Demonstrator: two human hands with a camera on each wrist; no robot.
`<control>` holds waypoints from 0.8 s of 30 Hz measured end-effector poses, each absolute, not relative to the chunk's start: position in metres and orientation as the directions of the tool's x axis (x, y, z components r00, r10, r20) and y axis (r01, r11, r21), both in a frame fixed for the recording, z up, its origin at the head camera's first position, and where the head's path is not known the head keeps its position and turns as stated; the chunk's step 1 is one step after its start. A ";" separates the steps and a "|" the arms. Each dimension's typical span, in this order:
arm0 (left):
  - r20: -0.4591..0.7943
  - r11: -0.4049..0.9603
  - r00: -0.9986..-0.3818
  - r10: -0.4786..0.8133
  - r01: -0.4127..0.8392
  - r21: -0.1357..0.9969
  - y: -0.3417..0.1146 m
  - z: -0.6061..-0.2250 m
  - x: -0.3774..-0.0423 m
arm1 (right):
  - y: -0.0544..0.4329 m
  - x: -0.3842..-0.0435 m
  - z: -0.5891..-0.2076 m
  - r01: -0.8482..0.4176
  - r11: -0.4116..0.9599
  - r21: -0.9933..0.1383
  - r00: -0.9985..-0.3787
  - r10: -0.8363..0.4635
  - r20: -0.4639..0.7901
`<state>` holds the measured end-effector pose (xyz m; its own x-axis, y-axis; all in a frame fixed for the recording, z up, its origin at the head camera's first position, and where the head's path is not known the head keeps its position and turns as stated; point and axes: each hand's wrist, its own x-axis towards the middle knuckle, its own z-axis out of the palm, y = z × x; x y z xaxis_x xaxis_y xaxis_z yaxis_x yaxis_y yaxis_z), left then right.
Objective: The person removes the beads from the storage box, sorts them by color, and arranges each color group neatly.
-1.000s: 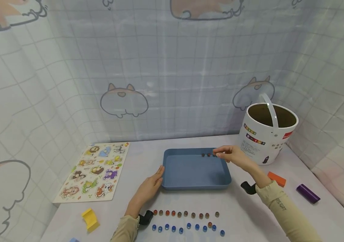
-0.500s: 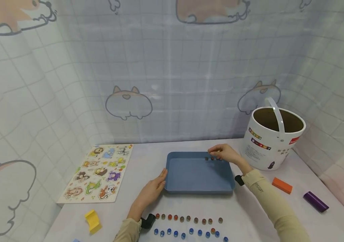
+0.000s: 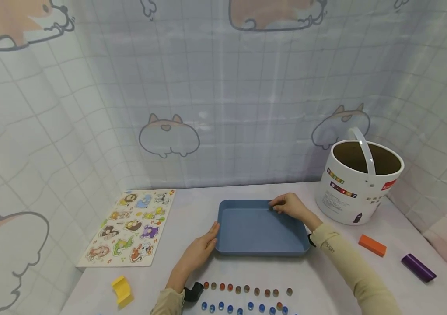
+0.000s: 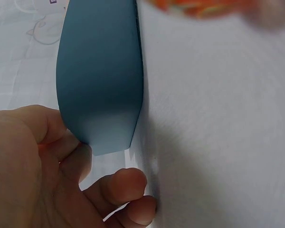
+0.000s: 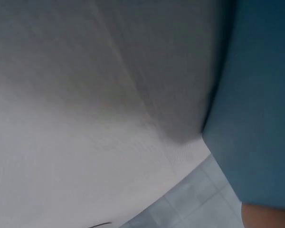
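A shallow blue-grey tray (image 3: 260, 232) lies on the white table. My left hand (image 3: 197, 253) rests against its left wall with relaxed fingers; in the left wrist view the fingers (image 4: 76, 161) touch the tray's outer side near a corner. Over the tray's back right part, my right hand (image 3: 292, 206) reaches down with bent fingers close to the back wall. It covers the spot where small dark marbles lay, and whether it pinches one is hidden. The right wrist view shows mostly the tray's outer wall (image 5: 261, 118). In front lie rows of reddish-brown marbles (image 3: 230, 287) and blue marbles (image 3: 230, 309).
A white bucket (image 3: 353, 201) with a raised handle stands back right. Right of the tray lie an orange block (image 3: 372, 245) and a purple block (image 3: 418, 267). To the left are an animal puzzle board (image 3: 129, 229) and a yellow curved block (image 3: 122, 291). A patterned curtain surrounds the table.
My right hand has shifted left along the tray's back edge and lowered, now covering the dark marbles seen before. The left hand stays at the tray's side. The head view has tilted slightly.
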<state>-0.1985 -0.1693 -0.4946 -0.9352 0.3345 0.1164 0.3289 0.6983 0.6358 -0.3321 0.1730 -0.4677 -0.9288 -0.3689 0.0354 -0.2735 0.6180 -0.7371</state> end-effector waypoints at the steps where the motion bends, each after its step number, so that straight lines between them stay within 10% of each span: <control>1: 0.117 0.698 -0.935 0.334 0.330 0.635 -0.169 -0.495 -0.198 | 0.173 -0.331 -0.469 -0.293 0.633 -0.717 -0.928 -0.369 0.054; 13: 0.124 0.685 -0.931 0.344 0.339 0.645 -0.166 -0.498 -0.193 | 0.174 -0.320 -0.473 -0.438 0.739 -0.511 -0.893 -0.424 0.153; 24: 0.127 0.699 -0.934 0.334 0.335 0.631 -0.171 -0.494 -0.198 | 0.180 -0.296 -0.445 -0.325 0.628 -0.707 -0.935 -0.327 0.140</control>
